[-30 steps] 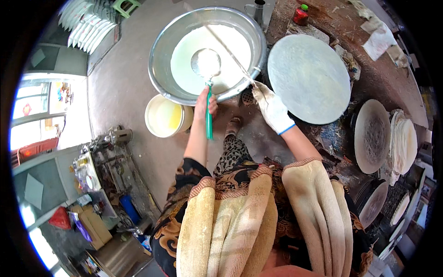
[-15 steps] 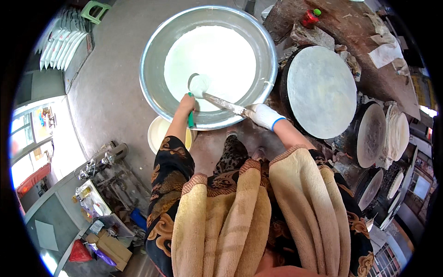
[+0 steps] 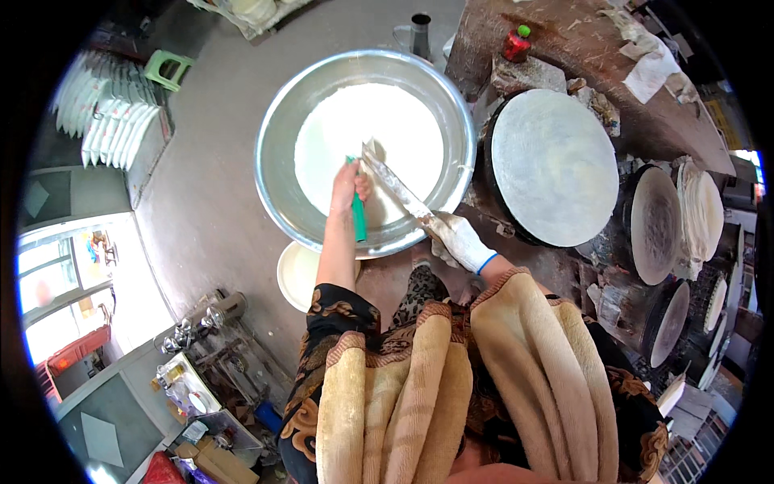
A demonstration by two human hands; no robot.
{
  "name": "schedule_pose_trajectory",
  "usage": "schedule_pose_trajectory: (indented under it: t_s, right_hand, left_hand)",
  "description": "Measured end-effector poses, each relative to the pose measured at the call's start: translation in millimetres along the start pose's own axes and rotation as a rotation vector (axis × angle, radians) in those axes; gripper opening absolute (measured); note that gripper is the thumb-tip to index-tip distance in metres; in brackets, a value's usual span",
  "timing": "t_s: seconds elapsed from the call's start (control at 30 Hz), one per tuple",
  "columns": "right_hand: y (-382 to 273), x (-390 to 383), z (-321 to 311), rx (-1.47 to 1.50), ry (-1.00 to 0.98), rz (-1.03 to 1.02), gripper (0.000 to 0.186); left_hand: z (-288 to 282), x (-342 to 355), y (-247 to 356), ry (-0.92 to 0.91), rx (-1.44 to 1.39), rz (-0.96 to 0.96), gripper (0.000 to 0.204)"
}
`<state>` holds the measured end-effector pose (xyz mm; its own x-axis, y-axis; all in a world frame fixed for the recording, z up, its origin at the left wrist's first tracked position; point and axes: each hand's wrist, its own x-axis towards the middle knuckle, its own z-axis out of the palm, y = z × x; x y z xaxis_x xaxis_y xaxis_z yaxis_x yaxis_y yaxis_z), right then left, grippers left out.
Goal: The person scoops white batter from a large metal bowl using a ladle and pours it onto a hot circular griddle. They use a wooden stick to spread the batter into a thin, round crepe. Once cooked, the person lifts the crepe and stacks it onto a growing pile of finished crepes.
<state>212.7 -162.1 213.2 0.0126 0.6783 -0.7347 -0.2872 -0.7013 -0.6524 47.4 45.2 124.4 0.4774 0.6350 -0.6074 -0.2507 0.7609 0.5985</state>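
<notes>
A wide metal basin [image 3: 270, 161] of white batter [image 3: 347, 121] stands in front of me. My bare left hand [image 3: 348, 187] is closed round a green-handled tool [image 3: 359, 222] above the batter; its working end cannot be made out. In a white glove, my right hand [image 3: 463, 244] grips the long, batter-smeared handle of a ladle [image 3: 397, 187] at the basin's near right rim. The handle slants up and left to beside my left hand. Glare and the handle's end leave the ladle's bowl hard to see.
Right of the basin lies a large round griddle [image 3: 556, 169], with a smaller griddle [image 3: 655, 226] and a stack of thin flatbreads [image 3: 700, 210] beyond. A cream bowl [image 3: 292, 278] sits under the basin's near left side. A metal jug [image 3: 420, 36] stands behind it.
My left hand has moved from the near left rim inward over the batter with the green-handled tool. The ladle's round bowl, plain before, is now hardly visible. The whole view has shifted.
</notes>
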Motion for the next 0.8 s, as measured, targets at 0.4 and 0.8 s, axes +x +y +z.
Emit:
schedule_pose_trajectory:
  t_s: [0.4, 0.8]
  right_hand:
    - [-149.0, -123.2, -29.7, -0.065, -0.067, -0.555, 0.036]
    - [-30.9, -83.1, -140.7, -0.165, 0.151, -0.133, 0.04]
  left_hand:
    - [141.9, -199.3, 264.0, 0.017, 0.721, 0.81, 0.012]
    - [67.8, -69.9, 98.2, -0.549, -0.461, -0.584, 0.043]
